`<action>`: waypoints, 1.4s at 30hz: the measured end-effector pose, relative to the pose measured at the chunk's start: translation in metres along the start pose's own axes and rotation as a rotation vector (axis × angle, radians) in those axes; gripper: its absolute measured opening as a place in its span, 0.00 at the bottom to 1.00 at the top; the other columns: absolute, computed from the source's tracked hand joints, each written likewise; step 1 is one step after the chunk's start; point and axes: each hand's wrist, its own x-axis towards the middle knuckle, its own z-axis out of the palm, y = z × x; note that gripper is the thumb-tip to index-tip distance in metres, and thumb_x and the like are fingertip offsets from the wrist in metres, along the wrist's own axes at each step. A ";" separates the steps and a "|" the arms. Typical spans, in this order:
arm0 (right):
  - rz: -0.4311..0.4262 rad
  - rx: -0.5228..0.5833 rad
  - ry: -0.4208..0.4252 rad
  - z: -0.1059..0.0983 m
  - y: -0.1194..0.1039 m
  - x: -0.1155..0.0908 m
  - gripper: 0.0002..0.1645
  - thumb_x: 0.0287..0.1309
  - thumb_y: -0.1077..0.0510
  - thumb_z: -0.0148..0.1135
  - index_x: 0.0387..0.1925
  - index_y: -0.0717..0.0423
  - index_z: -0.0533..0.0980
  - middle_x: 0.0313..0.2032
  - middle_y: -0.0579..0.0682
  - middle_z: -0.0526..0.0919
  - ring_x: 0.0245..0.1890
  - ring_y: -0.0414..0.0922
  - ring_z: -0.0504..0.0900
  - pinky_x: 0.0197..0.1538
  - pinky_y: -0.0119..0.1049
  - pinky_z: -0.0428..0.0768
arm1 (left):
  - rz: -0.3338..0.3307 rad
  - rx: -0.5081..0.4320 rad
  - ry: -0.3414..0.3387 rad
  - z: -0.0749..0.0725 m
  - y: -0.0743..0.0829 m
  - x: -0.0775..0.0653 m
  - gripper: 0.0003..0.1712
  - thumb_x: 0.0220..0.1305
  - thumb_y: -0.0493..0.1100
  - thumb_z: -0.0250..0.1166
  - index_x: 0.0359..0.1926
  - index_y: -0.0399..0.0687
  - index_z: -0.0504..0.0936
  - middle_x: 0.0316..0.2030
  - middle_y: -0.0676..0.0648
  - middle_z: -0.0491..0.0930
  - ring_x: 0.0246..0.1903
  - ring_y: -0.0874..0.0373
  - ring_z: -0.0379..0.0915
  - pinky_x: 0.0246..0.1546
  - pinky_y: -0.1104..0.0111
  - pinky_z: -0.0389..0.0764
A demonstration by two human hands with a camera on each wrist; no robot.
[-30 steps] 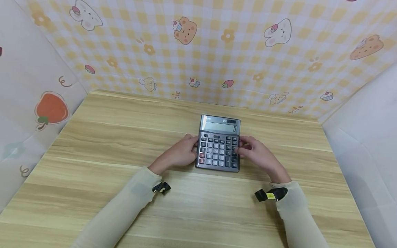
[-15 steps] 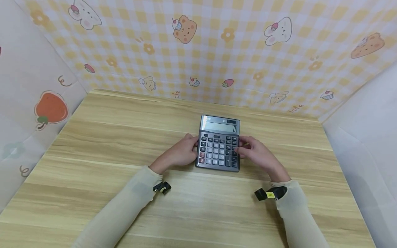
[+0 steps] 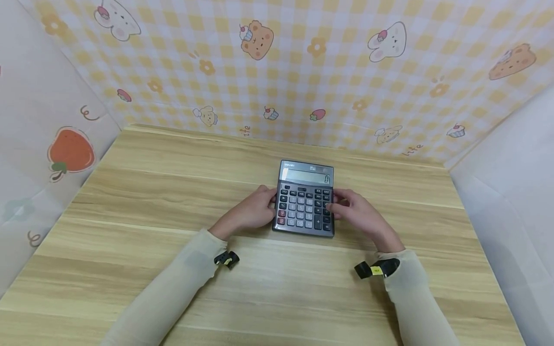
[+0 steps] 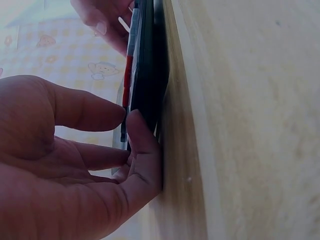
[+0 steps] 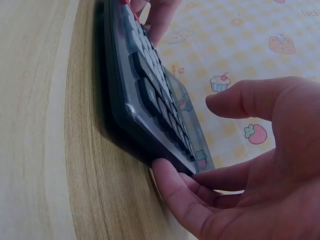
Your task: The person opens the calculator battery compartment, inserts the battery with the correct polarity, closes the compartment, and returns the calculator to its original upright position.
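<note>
A dark grey desk calculator (image 3: 303, 198) is at the middle of the wooden table, its display reading 0. My left hand (image 3: 255, 209) grips its left edge. In the left wrist view the thumb and index finger come to the keypad side, and another finger (image 4: 145, 145) lies against the underside edge. My right hand (image 3: 357, 214) holds the right edge, thumb (image 5: 240, 100) raised over the keys in the right wrist view. There the fingertips (image 5: 167, 172) are right at the lower edge of the case. The calculator's near end looks slightly tilted up from the tabletop.
The wooden table (image 3: 182, 158) runs back to a yellow checked cloth wall (image 3: 294, 81) with cartoon prints. White sheets hang along the left (image 3: 26, 120) and right (image 3: 510, 178) sides. A black wrist strap (image 3: 387, 267) sits on the right sleeve.
The calculator has tilted slightly: its keypad and near edge sit a little higher in the head view, and the solar panel strip looks paler. Both hands keep nearly the same place.
</note>
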 end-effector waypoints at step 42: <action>0.014 -0.071 0.055 0.004 -0.001 0.000 0.45 0.76 0.53 0.65 0.83 0.70 0.60 0.66 0.65 0.74 0.64 0.61 0.77 0.65 0.54 0.80 | -0.018 0.033 0.025 -0.001 0.002 0.001 0.50 0.72 0.44 0.75 0.84 0.30 0.60 0.56 0.37 0.70 0.41 0.51 0.74 0.42 0.63 0.78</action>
